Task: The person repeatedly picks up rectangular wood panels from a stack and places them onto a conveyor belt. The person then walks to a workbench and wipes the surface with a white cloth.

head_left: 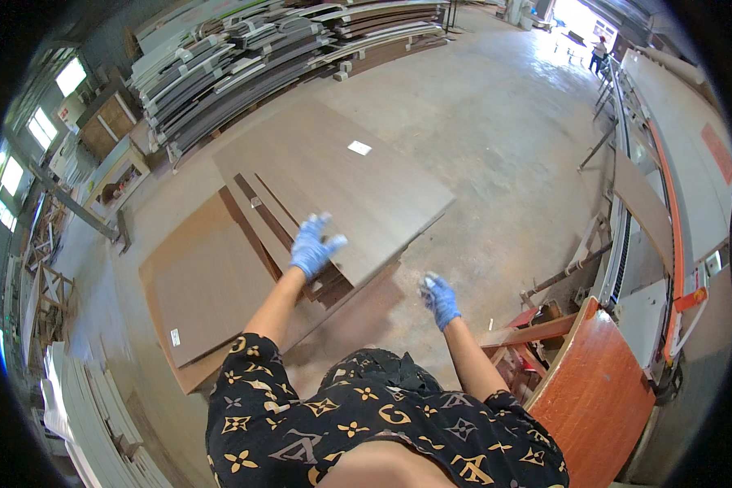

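Note:
My left hand (315,244), in a blue glove, hovers with fingers spread over the near edge of a large brown wood-grain panel (342,171) that lies on top of a stack on the floor. My right hand (440,298), also in a blue glove, is held lower and to the right, above the bare concrete, fingers loosely curled and holding nothing. Narrow dark strips (260,220) lie under the top panel. A second brown panel (207,297) lies lower left in the stack.
A long machine with an orange rail (671,211) runs along the right, carrying a brown board (642,203). A reddish curved table (598,398) stands at lower right. Stacked panels (244,57) fill the back left. A person (599,50) stands far off.

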The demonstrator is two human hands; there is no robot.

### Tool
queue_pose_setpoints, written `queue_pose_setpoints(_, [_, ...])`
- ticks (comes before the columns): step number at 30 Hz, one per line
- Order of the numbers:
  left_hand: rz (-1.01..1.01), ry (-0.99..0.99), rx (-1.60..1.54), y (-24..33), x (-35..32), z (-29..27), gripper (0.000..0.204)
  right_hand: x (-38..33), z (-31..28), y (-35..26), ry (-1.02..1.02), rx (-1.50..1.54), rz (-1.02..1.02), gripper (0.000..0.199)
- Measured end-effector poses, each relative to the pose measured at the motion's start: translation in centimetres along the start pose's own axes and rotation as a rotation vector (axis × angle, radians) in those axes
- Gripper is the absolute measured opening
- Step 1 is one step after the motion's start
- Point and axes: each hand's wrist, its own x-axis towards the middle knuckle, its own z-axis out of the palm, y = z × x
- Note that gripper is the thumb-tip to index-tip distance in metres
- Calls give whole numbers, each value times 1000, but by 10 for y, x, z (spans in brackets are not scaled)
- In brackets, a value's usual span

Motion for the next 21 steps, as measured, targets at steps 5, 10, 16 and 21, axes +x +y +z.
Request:
queue_pose_setpoints(5, [130, -115, 544, 41, -7, 11, 79, -43, -44, 22, 66, 114, 182, 33])
queue_pose_setpoints(10, [139, 21, 581, 7, 17, 25, 65, -96, -113, 43, 392, 272, 137, 25])
queue_pose_setpoints(16, [64, -28, 696, 15, 27, 33, 61, -174, -199, 48, 442, 649, -164, 12])
queue_pose_setpoints(21, [9, -7, 714, 16, 35, 41, 63, -217, -230, 12, 885, 492, -151, 22])
